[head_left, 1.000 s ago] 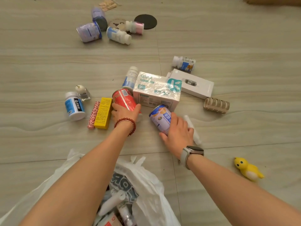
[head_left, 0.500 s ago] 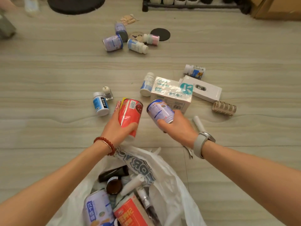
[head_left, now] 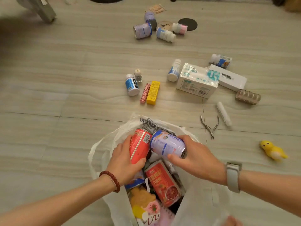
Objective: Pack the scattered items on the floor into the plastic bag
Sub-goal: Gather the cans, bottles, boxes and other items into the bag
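A white plastic bag (head_left: 97,154) lies open on the floor in front of me, holding another red can (head_left: 162,183) and several other items. My left hand (head_left: 123,163) grips a red can (head_left: 140,144) over the bag's mouth. Right beside it, my right hand (head_left: 198,160) holds a purple can (head_left: 167,145), tilted and touching the red one. On the floor beyond lie a yellow box (head_left: 153,92), a pink spotted tube (head_left: 145,93), a blue-labelled bottle (head_left: 132,84), a white tissue pack (head_left: 197,80) and metal nippers (head_left: 210,126).
Further back lies a cluster of purple cans and bottles (head_left: 159,29) with a black disc (head_left: 187,24). A white box (head_left: 231,78), a brown ribbed holder (head_left: 247,97), a white tube (head_left: 224,114) and a yellow toy duck (head_left: 273,151) lie on the right. A furniture leg (head_left: 44,10) stands far left.
Both hands have drawn back from the floor with their cans and now hold them over the open bag. The camera has tilted down towards the bag.
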`<state>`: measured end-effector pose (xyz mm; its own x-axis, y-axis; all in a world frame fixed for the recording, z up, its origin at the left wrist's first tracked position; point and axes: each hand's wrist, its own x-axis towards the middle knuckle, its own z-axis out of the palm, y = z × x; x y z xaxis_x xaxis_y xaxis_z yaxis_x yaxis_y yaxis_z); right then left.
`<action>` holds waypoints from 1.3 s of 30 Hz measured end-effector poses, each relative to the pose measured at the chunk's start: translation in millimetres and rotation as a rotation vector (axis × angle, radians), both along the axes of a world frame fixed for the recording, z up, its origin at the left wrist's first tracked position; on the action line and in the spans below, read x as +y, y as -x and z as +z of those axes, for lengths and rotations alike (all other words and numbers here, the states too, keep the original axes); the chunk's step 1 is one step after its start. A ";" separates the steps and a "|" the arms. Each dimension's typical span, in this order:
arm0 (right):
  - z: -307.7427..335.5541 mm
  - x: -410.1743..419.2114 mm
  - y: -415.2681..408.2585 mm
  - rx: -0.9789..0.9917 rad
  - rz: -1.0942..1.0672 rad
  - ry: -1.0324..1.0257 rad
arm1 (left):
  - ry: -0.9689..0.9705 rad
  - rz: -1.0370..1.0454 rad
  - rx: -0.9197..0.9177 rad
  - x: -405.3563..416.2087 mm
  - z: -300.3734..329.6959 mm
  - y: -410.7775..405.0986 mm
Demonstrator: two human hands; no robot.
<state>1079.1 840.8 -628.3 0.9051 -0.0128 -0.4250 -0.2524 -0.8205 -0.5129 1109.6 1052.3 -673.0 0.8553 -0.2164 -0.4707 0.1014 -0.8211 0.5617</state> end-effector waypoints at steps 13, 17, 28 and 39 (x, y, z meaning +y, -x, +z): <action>-36.8 -30.6 -5.3 -0.302 0.376 0.526 | -0.187 -0.218 -0.023 -34.1 -9.6 -1.9; -46.1 -38.3 -18.8 0.189 -0.087 0.154 | -0.210 -0.282 -0.041 -34.9 -10.9 -6.0; -15.8 -62.4 -23.1 -0.388 -0.237 0.004 | -0.259 -0.448 -0.327 -40.4 -15.0 -8.9; -12.7 -62.9 10.5 -0.292 0.479 0.150 | -0.004 -0.596 -0.869 -55.6 -3.9 -21.9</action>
